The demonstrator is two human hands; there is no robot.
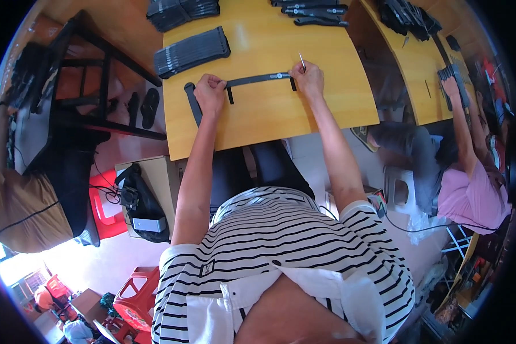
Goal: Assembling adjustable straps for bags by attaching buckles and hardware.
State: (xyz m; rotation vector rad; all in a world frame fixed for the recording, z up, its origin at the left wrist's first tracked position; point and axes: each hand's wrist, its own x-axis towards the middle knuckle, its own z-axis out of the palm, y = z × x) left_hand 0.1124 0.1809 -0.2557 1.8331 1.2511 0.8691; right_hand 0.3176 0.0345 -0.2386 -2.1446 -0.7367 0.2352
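A black strap [258,79] with white print near its right end is stretched across the yellow table in front of me. My left hand [211,92] pinches it at the left, fingers closed. Beyond that hand a loose length of black strap [191,98] bends down beside my forearm. My right hand [308,79] is closed at the printed end; a thin pointed tool [301,58], light-tipped, sticks up from its fingers, its kind unclear. Two short black strips [231,96] point toward me from the strap, one near each hand.
On the yellow table [258,120], a flat stack of black straps [192,51] lies beyond my left hand. More black bundles [183,12] and straps [318,12] are at the far edge. At right, a person in pink [470,195] works at another table.
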